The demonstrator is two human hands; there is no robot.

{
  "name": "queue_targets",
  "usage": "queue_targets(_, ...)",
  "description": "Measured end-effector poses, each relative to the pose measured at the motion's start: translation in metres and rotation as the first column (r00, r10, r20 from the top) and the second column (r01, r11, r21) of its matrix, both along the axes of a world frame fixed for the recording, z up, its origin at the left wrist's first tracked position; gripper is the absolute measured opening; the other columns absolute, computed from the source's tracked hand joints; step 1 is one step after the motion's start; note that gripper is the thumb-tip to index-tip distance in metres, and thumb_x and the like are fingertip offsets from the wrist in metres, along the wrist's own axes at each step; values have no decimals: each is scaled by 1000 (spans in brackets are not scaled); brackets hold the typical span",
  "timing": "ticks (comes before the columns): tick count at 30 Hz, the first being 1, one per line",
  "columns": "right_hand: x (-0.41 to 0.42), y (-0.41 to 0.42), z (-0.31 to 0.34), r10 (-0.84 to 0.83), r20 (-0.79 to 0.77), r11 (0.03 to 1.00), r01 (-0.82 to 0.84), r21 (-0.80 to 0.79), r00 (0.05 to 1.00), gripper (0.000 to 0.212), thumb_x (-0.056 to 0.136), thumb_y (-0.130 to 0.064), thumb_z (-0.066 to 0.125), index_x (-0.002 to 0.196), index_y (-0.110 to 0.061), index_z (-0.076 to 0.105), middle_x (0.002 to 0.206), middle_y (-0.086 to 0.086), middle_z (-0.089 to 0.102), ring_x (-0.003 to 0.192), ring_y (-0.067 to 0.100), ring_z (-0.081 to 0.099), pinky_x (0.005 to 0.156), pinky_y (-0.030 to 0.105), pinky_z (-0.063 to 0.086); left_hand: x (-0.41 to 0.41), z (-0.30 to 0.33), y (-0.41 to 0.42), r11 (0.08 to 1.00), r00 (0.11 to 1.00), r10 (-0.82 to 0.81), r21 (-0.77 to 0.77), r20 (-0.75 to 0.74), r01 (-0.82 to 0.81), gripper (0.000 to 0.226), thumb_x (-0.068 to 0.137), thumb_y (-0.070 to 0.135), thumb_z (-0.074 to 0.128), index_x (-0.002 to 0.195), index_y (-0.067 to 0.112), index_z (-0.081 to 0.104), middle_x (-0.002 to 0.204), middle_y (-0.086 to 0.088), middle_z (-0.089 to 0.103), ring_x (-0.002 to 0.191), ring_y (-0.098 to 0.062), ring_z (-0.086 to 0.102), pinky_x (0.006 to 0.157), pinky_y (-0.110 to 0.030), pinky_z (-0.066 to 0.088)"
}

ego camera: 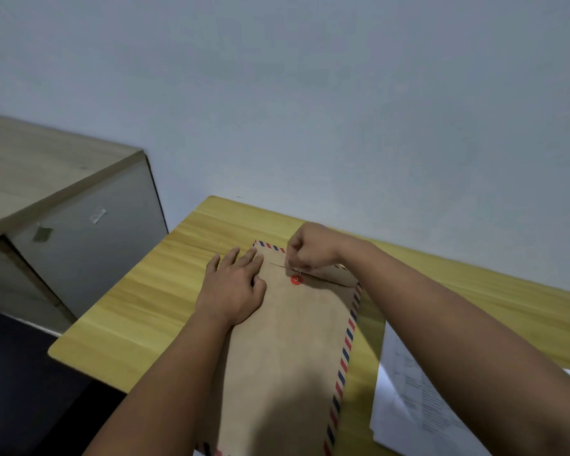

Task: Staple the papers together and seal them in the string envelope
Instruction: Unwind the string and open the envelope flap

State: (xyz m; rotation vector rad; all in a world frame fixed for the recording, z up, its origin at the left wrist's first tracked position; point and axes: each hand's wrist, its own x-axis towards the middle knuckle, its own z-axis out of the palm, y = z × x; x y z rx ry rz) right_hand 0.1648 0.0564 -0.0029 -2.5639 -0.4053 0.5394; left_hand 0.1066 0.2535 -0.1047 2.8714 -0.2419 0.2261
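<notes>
Pale grey wall fills the upper half of the head view, with a light wooden cabinet (56, 205) off to the left and a dark floor below it. Against the wall stands a yellow wood-grain worktop (135, 311).

On the worktop lies a brown string envelope (287, 350) with a red-and-blue striped border, its long side running away from the person. Its flap end points toward the wall, and a red button (296, 280) sits just below the flap edge.

The left hand (232, 291) rests flat and spread on the envelope's upper left part, fingers stretched out toward the flap, gripping nothing. The right hand (310, 250) hangs over the flap with its fingers curled, and the fingertips (292, 266) are pinched together just above the red button; a thin line there may be the string, though it is too fine to be sure.

To the right of the envelope, partly hidden under the right forearm, lie white printed papers (405, 403) on the worktop, outside the envelope.
</notes>
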Motion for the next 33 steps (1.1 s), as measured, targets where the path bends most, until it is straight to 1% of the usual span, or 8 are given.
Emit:
queue_targets(4, 13, 8, -12, -293, 40, 911, 266, 314, 955, 15, 95, -4, 63, 84, -5, 72, 88, 10, 77, 57, 12, 63, 49, 20, 46, 0, 0, 0, 1000, 1000, -3, 7, 4, 3, 64, 90, 42, 27, 152, 31, 41, 163, 10, 34, 153, -19, 22, 123, -50, 15)
queue_targets(8, 6, -1, -23, -453, -348, 581, 568, 582, 821, 10, 102, -4, 51, 98, -4, 60, 86, 20, 74, 47, 14, 54, 43, 21, 38, 1, 0, 0, 1000, 1000, -2, 4, -7, 2, 64, 91, 42, 28, 153, 32, 40, 163, 11, 33, 154, -19, 21, 124, -49, 14)
queue_targets(10, 4, -10, -26, -442, -269, 648, 512, 564, 856, 11, 102, -3, 53, 95, -3, 61, 77, 17, 68, 47, 12, 55, 45, 21, 39, 1, -1, 0, 1000, 1000, -3, -4, -2, 3, 64, 91, 41, 28, 152, 31, 41, 163, 10, 34, 153, -19, 23, 124, -50, 15)
queue_targets(12, 4, -19, -28, -364, -1, 855, 334, 396, 931, 15, 98, -3, 60, 85, -2, 68, 81, 9, 70, 59, 6, 62, 54, 18, 45, 1, -1, 0, 1000, 1000, -2, -8, -4, 2, 63, 91, 41, 29, 152, 31, 42, 163, 10, 34, 153, -19, 23, 123, -50, 15)
queue_targets(14, 4, -27, -29, -229, 154, 959, 195, 204, 961, 16, 93, -8, 65, 82, -4, 76, 89, 1, 77, 79, 5, 68, 69, 21, 50, 1, -1, 0, 1000, 1000, 2, -10, -7, -2, 63, 92, 41, 29, 152, 31, 41, 163, 10, 33, 153, -19, 22, 124, -50, 15)
queue_targets(21, -4, -30, -24, 119, 263, 960, -44, -275, 957, 6, 86, -19, 70, 83, -16, 75, 84, -5, 67, 83, 18, 65, 70, 33, 56, 0, -1, 1, 1000, 1000, -1, -14, -10, 1, 63, 92, 42, 27, 153, 31, 40, 163, 11, 33, 154, -18, 21, 124, -50, 14)
queue_targets(28, -11, -17, -30, 11, 305, 999, 3, -43, 952, 11, 89, -21, 74, 85, -15, 82, 89, -6, 76, 84, 11, 66, 73, 30, 52, 0, 1, 1, 1000, 1000, -3, -21, -18, 3, 63, 92, 41, 28, 153, 31, 41, 163, 10, 33, 154, -18, 21, 124, -50, 13)
queue_targets(33, -28, -13, -33, 56, 83, 996, -61, 62, 995, 7, 84, -15, 77, 79, -17, 82, 82, -8, 79, 82, 7, 71, 74, 26, 57, 0, 0, 2, 1000, 1000, -6, -18, -15, 6, 65, 91, 42, 26, 153, 31, 40, 163, 11, 32, 154, -18, 20, 124, -50, 13)
